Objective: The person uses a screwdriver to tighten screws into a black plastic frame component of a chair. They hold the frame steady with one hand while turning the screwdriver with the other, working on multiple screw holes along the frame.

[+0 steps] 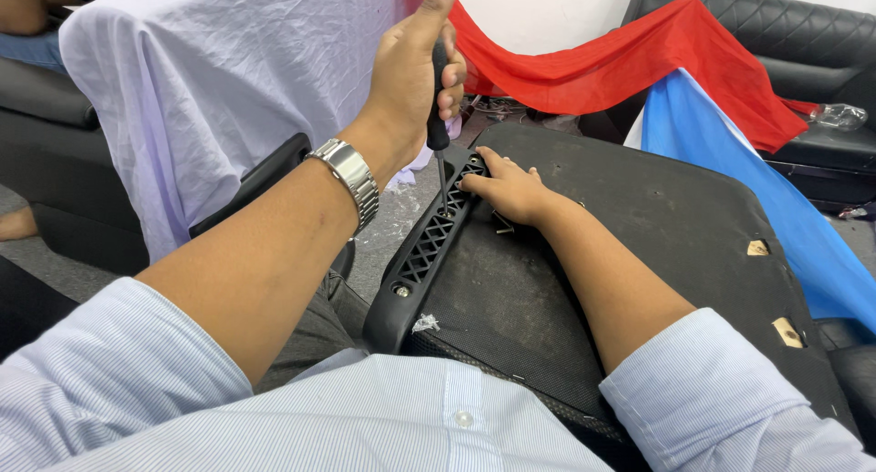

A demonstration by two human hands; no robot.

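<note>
One head-worn view, looking down and forward from close above the person's own forearms, onto the black seat panel (639, 244); beyond that panel, draped red cloth (639, 66) and a black sofa (803, 43) fill the background.

white sheet (228, 79), red cloth (639, 61), blue cloth (730, 162)

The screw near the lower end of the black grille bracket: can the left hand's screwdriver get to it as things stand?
Probably yes. That screw lies uncovered on the bracket; the right hand rests higher up, and the left hand holds the screwdriver just above.
</note>
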